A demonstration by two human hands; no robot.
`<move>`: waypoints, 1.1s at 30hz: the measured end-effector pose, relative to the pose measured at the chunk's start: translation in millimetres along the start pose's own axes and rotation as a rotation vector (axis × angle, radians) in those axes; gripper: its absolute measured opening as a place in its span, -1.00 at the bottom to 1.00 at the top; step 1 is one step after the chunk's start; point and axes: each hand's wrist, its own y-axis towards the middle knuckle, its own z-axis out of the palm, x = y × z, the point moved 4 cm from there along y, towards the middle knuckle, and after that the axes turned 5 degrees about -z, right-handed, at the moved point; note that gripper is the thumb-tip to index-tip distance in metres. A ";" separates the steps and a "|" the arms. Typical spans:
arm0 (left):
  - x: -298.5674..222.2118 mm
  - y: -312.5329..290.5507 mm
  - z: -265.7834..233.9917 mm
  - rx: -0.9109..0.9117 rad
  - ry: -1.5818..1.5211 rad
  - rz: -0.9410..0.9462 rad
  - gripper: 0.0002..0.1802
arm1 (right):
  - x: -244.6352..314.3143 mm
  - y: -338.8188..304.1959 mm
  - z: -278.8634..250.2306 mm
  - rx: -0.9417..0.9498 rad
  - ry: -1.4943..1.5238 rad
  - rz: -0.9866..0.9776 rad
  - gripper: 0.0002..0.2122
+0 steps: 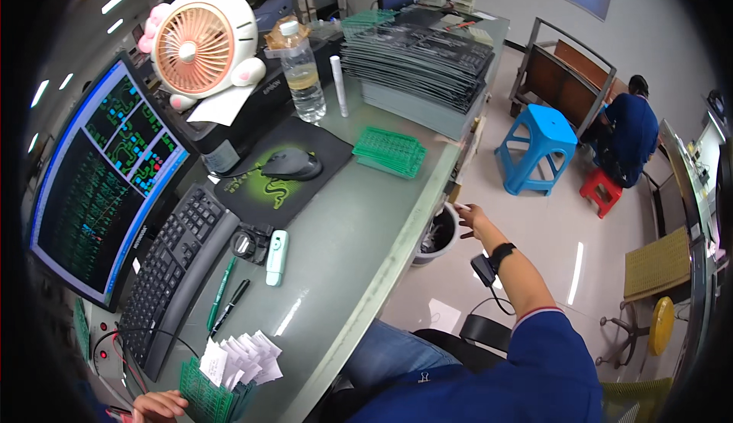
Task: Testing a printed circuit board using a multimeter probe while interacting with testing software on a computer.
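At the lower left edge, my left hand (160, 405) has its fingers curled against the side of a stack of green circuit boards (206, 394). Several white paper slips (243, 358) with writing stick out of the top of that stack. My right arm stretches out past the desk's edge, with a black strap and small device at the wrist. There, my right hand (475, 221) is beside and above a waste bin (447, 240), fingers drawn together around a small whitish thing too small to name.
On the desk (343, 232) are a monitor (107, 186), keyboard (179, 270), mouse (292, 165), pens, water bottle (304, 79), fan (195, 45) and piled dark boards (420, 64). A blue stool (538, 144) stands beyond; a person (630, 129) sits on a red stool (602, 190).
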 end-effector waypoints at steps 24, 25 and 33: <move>102.6 4.1 -113.0 -0.677 -0.642 0.113 -0.62 | 231.8 -519.9 333.5 1.298 -1.123 -2.052 -0.39; 103.1 -1.0 -115.7 -0.681 -0.632 0.119 -0.64 | 229.1 -521.3 337.8 1.262 -1.148 -2.043 -0.39; 108.9 2.5 -120.6 -0.719 -0.656 0.127 -0.66 | 228.9 -516.1 324.9 1.134 -0.695 -2.232 -0.43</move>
